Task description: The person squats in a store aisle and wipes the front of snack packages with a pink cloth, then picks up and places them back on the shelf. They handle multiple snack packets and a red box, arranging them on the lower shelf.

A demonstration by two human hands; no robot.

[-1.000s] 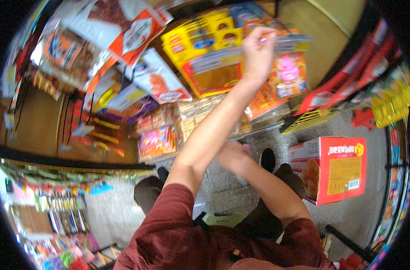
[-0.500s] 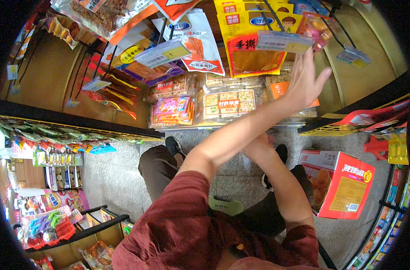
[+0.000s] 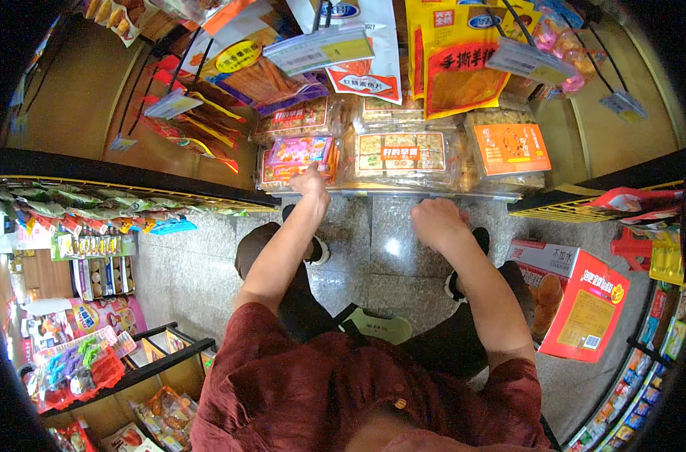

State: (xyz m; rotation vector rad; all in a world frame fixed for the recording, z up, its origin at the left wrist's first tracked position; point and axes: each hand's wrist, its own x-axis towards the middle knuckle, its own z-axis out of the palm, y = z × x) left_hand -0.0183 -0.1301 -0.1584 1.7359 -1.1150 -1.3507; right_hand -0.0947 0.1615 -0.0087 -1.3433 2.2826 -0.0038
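Note:
My left hand (image 3: 310, 190) reaches to the front left of the low shelf. Its fingers are drawn together against the lower edge of the pink snack packets (image 3: 298, 151), which lie on a clear-wrapped pastry pack. Whether they pinch a packet is hidden. My right hand (image 3: 438, 223) hangs just in front of the shelf edge, curled closed with its fingertips turned out of sight. Between the two hands, on the shelf, sits a clear pack of oat-like squares (image 3: 400, 160). Farther right is a similar pack with an orange label (image 3: 511, 147).
Yellow snack bags (image 3: 463, 79), a white-and-red bag (image 3: 373, 75) and price tags (image 3: 319, 50) hang on hooks above the shelf. A red carton (image 3: 584, 305) stands on the floor at right. A green stool (image 3: 377, 324) shows between my legs. Racks stand on both sides.
My left arm has swung from the hanging bags at upper right down to the pink packets at left. The orange-labelled pack is now uncovered. My right hand shows more fully; the view has shifted slightly.

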